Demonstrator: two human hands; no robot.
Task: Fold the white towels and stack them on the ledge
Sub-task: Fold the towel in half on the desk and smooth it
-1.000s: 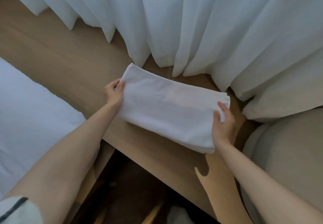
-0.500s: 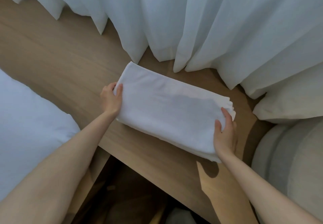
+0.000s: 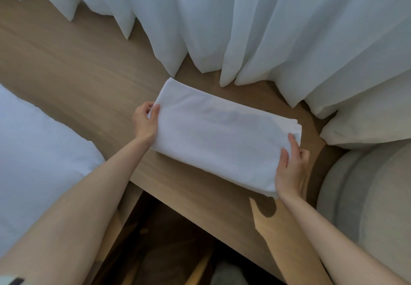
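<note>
white cloth first: the folded towel (image 3: 222,137) lies as a long flat bundle on the wooden ledge (image 3: 77,80), set slantwise. its far corner is near the hems of the curtain (image 3: 244,17) and its near long edge stops short of the ledge's front lip. at the right end several layered edges show, though we cannot tell whether that is one towel folded many times or a few lying together.

our left hand (image 3: 145,122) pinches the left short end, thumb on top and fingers curled round the edge. our right hand (image 3: 290,169) grips the opposite end the same way, with thumb and forefinger laid on the top face and the other fingers past the edge, partly hidden. we judge that holding both ends at once is what stops the layers sliding apart, and it lets us square the bundle as one piece instead of nudging loose corners.

the spot looks chosen with care, since the towel sits well onto the wood where it cannot tip over the lip. pale bedding (image 3: 33,151) lies to the left and a grey padded seat (image 3: 367,195) to the right, both apart from the towel. we take this as the setting-down step, and what we reckon is left is to loosen both grips without dragging the top layer askew.
</note>
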